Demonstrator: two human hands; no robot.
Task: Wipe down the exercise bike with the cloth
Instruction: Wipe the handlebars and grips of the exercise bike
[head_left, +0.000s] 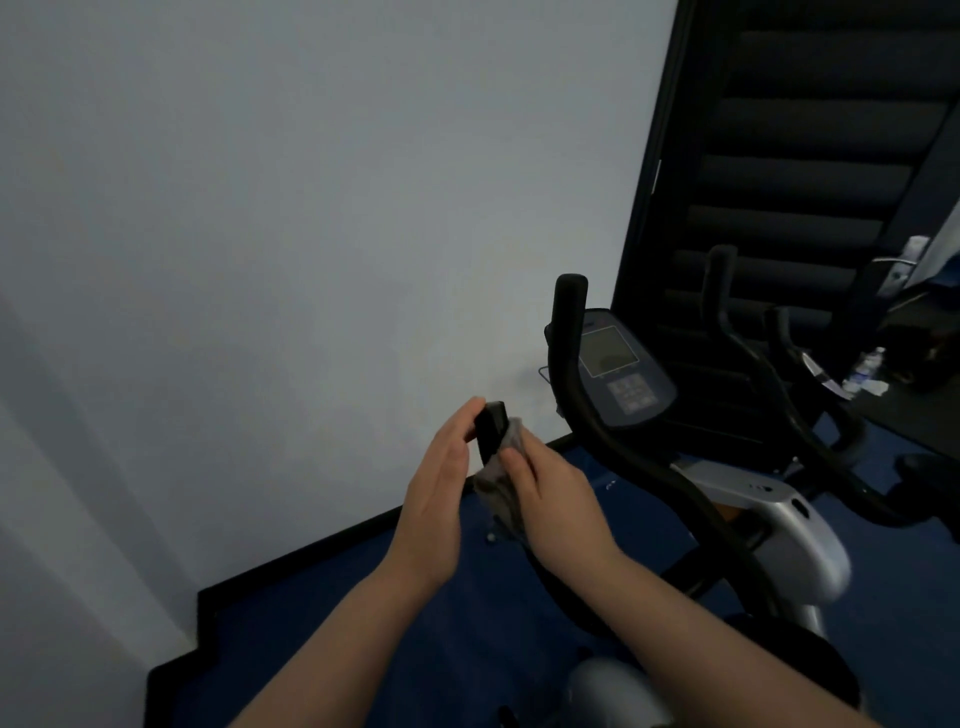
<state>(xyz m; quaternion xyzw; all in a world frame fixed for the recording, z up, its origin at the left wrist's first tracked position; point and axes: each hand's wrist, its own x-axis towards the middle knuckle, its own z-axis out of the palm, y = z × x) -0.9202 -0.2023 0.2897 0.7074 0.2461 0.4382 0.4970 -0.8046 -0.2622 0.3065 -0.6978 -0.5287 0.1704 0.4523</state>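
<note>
The exercise bike stands at the right, silver body with black curved handlebars and a console. Its near left handlebar end sticks up between my hands. My right hand grips a grey cloth wrapped against that handlebar end. My left hand is on the other side of the bar, fingers nearly straight, fingertips touching the bar's top. The far handlebar end rises beside the console.
A pale wall fills the left and centre. Blue floor with a black skirting edge lies below. A dark slatted panel stands behind the bike. A second black frame and bottles sit at the far right.
</note>
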